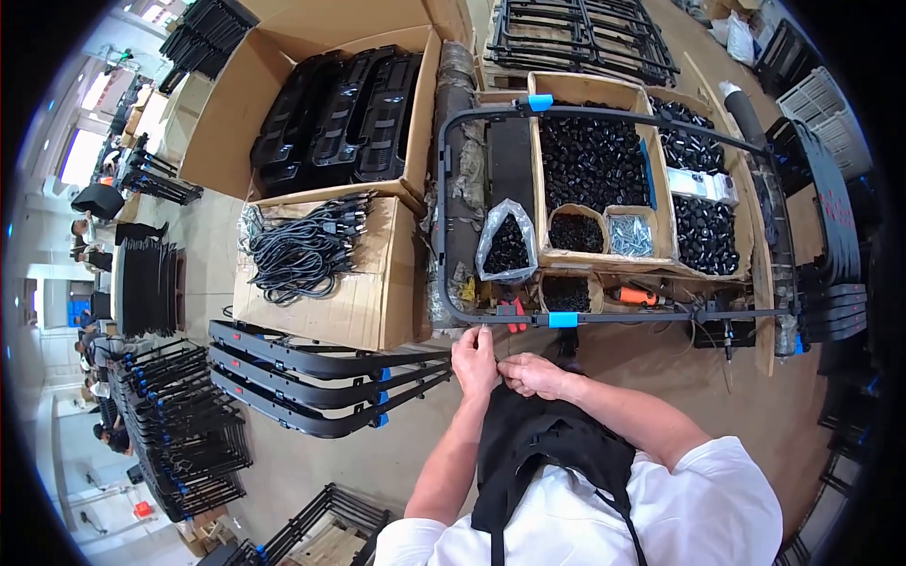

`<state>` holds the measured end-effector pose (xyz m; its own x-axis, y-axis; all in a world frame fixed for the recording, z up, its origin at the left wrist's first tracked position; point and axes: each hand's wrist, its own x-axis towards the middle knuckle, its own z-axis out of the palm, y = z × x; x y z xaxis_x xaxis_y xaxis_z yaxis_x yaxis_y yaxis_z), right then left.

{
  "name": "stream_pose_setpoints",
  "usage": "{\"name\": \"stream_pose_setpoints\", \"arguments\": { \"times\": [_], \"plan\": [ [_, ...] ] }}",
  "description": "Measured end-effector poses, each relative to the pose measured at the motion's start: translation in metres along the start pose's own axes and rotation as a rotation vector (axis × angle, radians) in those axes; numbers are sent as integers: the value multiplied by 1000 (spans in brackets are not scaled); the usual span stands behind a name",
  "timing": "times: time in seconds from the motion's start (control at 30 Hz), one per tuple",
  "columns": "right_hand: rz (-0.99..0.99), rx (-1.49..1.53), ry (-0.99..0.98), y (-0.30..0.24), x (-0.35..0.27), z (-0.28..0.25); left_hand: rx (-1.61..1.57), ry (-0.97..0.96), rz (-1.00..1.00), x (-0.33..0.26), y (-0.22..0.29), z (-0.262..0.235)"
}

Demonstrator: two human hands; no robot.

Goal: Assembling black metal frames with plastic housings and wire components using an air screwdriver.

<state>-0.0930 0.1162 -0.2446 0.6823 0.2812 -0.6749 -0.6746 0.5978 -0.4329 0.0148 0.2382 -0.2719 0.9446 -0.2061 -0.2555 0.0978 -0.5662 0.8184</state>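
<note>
A black tubular metal frame (442,226) with blue wrappings lies across the workbench before me. Just below the near-left corner of that frame is my left hand (474,360), its thumb and fingers pinched together. Whatever sits in that pinch is too small to make out. Close beside it, to the right and slightly lower, my right hand (531,374) is closed with its fingertips toward the left hand. Its contents, if any, are hidden too. Both hands are in front of my black apron (510,424). A red-handled tool (514,313) rests near the frame's near bar.
Bins of black plastic parts (595,151), screws (629,234) and a plastic bag (508,243) fill the bench, with an orange tool (637,296). Left are a carton of black panels (340,113), coiled black cables (307,245) on a box, and stacked black frames (311,377).
</note>
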Motion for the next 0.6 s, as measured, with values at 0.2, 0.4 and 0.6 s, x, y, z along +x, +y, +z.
{"name": "stream_pose_setpoints", "arguments": {
  "times": [0.2, 0.4, 0.6],
  "plan": [
    [15, -23, -87, -2, 2, -24, -396, 46, -198, -21, 36, 9],
    [45, -22, -143, -12, -5, -35, -414, 131, -388, -28, 72, 16],
    [55, -15, -243, -20, -4, -46, -319, 212, -379, -28, 71, 24]
  ]
}}
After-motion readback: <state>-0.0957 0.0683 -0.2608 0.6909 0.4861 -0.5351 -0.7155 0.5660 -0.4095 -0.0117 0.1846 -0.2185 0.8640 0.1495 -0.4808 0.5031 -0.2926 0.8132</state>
